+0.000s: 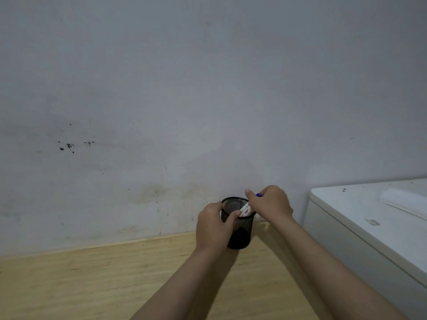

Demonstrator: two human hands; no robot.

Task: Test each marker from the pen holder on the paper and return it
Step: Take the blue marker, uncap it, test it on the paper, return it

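Observation:
A black mesh pen holder stands on the wooden table near the wall. My left hand wraps around its left side, thumb over the rim. My right hand is just above the holder's right rim, closed on a marker with a white printed barrel and a blue end showing by my knuckles. The marker slants down into the holder's mouth. No paper is in view.
The wooden table runs along a stained grey wall. A white cabinet-like unit stands close on the right, next to my right forearm.

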